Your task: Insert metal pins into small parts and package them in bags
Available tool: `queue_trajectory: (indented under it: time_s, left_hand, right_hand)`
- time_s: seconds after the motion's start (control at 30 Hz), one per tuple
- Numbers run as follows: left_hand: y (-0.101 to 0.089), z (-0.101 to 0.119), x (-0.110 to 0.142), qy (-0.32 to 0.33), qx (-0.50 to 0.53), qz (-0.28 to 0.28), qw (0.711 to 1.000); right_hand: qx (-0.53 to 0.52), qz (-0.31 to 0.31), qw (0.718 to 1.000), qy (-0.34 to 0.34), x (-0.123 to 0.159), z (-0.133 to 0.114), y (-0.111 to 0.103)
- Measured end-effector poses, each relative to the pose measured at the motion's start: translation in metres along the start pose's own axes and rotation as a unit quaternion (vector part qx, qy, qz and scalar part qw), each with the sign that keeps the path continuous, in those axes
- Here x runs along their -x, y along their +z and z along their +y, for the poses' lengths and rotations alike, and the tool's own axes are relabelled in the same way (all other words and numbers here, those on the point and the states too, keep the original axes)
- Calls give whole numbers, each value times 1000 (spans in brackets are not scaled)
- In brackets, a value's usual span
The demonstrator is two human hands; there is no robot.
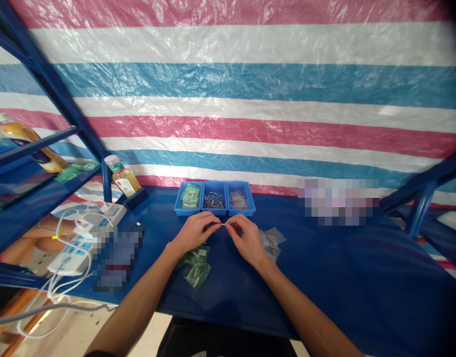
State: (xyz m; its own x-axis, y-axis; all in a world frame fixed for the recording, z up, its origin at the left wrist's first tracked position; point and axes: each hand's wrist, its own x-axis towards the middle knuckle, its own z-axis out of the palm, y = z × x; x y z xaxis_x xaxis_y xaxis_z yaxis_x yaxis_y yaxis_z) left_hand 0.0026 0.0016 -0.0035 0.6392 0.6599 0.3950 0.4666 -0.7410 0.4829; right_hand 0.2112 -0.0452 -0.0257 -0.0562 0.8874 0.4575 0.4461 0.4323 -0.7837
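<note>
Between my two hands, just in front of the blue bins, is a small, thin, shiny piece (223, 224), too small to name. My left hand (198, 230) pinches its left end with thumb and forefinger. From the other side, the fingertips of my right hand (245, 237) are closed on its right end. Green plastic bags (196, 270) with small parts inside lie below my left hand. Partly hidden behind my right hand are clear bags (273, 240) holding small brownish pieces. The middle blue bin (214, 210) contains many loose metal parts resembling screws or pins.
Flanking that bin are a left bin (180, 204) with green bags and a right bin (250, 201) with clear bags. White power strips (69, 253) with tangled cables, a drink bottle (124, 178) and a blurred-out dark item (119, 260) occupy the left. Another person's limb shows beyond.
</note>
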Motion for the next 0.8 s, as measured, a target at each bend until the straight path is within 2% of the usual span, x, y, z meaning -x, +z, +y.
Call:
queue_trajectory:
  time_s: [0.27, 0.47, 0.8]
  left_hand:
    - [-1, 2, 1, -8, -14, -11, 1000]
    - [1, 5, 0, -7, -12, -16, 1000]
    - [-1, 7, 0, 14, -14, -25, 999]
  right_hand:
    - [-32, -12, 999, 1, 3, 2, 5]
    - [-19, -26, 999, -29, 4, 5, 6]
    - [9, -34, 999, -34, 6, 6, 8]
